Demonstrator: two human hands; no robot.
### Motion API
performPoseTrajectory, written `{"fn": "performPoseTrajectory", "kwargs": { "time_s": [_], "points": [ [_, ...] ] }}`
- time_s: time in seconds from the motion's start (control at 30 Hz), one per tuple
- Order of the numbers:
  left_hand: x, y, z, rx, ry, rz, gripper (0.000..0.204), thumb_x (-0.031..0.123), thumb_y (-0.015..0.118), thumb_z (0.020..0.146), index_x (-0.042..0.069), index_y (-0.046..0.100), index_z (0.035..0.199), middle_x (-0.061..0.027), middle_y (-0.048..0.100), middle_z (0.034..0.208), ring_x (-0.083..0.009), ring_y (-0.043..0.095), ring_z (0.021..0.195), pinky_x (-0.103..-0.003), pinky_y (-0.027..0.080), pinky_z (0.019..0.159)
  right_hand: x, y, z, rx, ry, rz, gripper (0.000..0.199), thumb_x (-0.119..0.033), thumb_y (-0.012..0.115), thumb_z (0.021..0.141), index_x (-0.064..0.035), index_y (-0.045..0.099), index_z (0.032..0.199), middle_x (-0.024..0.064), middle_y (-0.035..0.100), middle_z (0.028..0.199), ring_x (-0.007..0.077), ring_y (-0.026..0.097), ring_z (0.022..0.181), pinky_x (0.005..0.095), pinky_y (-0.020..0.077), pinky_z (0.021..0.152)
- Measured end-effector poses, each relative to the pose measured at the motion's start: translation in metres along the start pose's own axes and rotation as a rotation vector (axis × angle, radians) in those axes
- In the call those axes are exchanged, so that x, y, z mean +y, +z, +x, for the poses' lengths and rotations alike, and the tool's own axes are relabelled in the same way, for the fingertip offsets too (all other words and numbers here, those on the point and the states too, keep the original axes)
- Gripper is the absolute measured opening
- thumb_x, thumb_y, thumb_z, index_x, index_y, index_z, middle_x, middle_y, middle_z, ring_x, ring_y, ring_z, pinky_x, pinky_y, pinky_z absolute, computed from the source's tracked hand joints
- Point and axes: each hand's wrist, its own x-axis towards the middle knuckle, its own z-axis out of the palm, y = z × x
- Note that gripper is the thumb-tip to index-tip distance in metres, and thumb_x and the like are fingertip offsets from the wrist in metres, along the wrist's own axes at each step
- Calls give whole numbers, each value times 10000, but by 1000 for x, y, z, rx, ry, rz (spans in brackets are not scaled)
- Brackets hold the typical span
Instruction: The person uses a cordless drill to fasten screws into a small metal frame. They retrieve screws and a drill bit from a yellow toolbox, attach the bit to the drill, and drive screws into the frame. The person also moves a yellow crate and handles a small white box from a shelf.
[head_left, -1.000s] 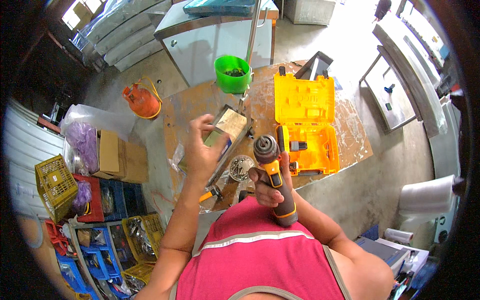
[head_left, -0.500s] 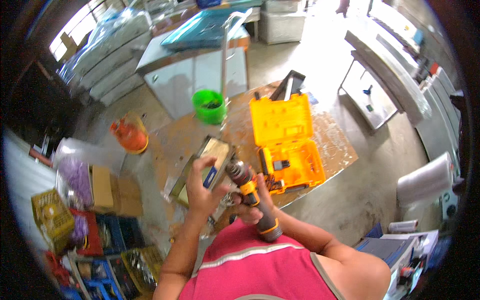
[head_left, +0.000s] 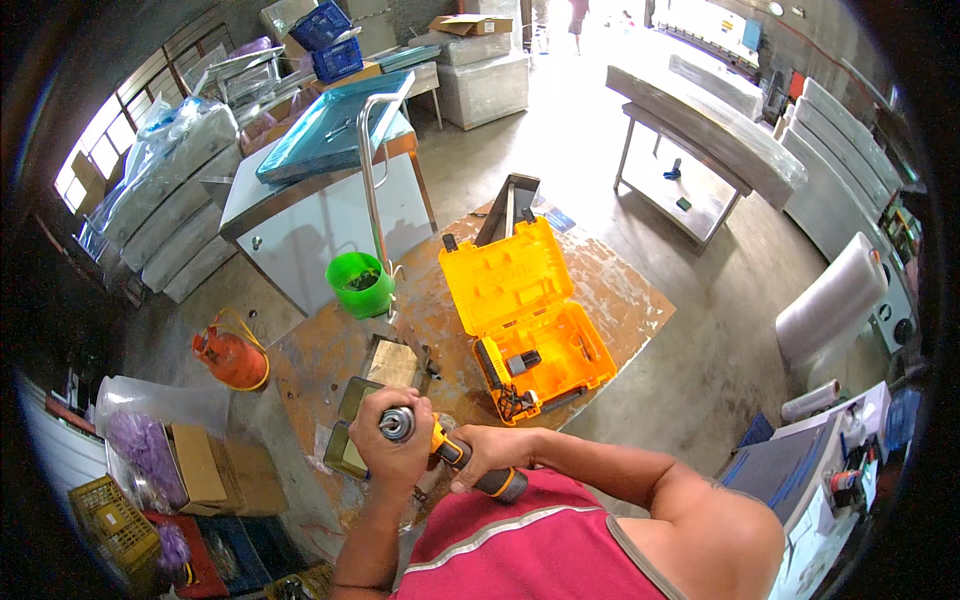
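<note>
I hold a yellow and black cordless drill (head_left: 452,455) close to my chest, its metal chuck (head_left: 396,424) pointing up at the camera. My left hand (head_left: 394,450) wraps around the front of the drill just below the chuck. My right hand (head_left: 484,460) grips the drill's handle. Below my hands a small open box with a transparent lid (head_left: 366,420) lies on the rusty brown worktable (head_left: 330,350). An open yellow tool case (head_left: 524,320) with a black charger inside lies on the table to the right.
A green bucket (head_left: 360,284) stands on the table's far edge beside a bent metal tube (head_left: 372,170). An orange gas cylinder (head_left: 230,357) sits on the floor at left. Cardboard boxes and crates are stacked lower left; steel tables and wrapped units fill the back and right.
My left hand has let go of the small flat box, which now lies on the table, and has closed around the drill's front. The view has tilted up toward the room.
</note>
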Motion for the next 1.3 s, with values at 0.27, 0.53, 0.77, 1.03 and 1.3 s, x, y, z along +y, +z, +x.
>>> {"fn": "performPoseTrajectory", "kwargs": {
  "time_s": [0.27, 0.53, 0.77, 1.03, 1.3],
  "points": [
    [-6, -57, 28, -1087, -249, -293, 272, 72, 851, 817, 70, 644, 992, -33, 728, 893, -149, 707, 871, -387, 552, 923, 25, -2, 9, -508, 14, 218, 482, -60, 826, 760, 27, 583, 1167, 83, 659, 857, 175, 680, 710, 296, 555, 623],
    [0, 14, 0, 83, -123, -135, 301, 90, 868, 773, 74, 642, 970, -49, 674, 856, -147, 668, 778, -305, 545, 709, 8, -15, 14, 59, -15, -88, 390, -90, 796, 722, -16, 654, 1078, 39, 687, 911, 136, 644, 791, 309, 540, 731],
    [-27, -14, 24, -490, 4, -39, 208, 72, 805, 791, 59, 627, 899, -62, 649, 788, -176, 653, 731, -319, 522, 678, 20, -18, 11, -130, 5, 94, 459, -55, 842, 687, -28, 634, 1096, 46, 679, 950, 149, 649, 840, 316, 549, 775],
    [-25, 3, 36, -375, 24, -409, 298, 139, 877, 774, 87, 612, 899, -61, 686, 902, -205, 676, 907, -354, 534, 818, 51, -23, 17, -194, -250, 926, 849, -491, 858, 701, 33, 555, 1297, 182, 705, 970, 285, 719, 763, 361, 595, 697],
    [-131, -57, -16, -183, -512, -68, 457, 428, 784, 895, 53, 653, 1120, -125, 708, 1103, -201, 676, 1053, -371, 531, 881, 34, -69, -39, 624, -323, 119, 702, -222, 897, 667, 20, 613, 1260, 182, 753, 1041, 249, 730, 834, 376, 608, 761]
  ]
}}
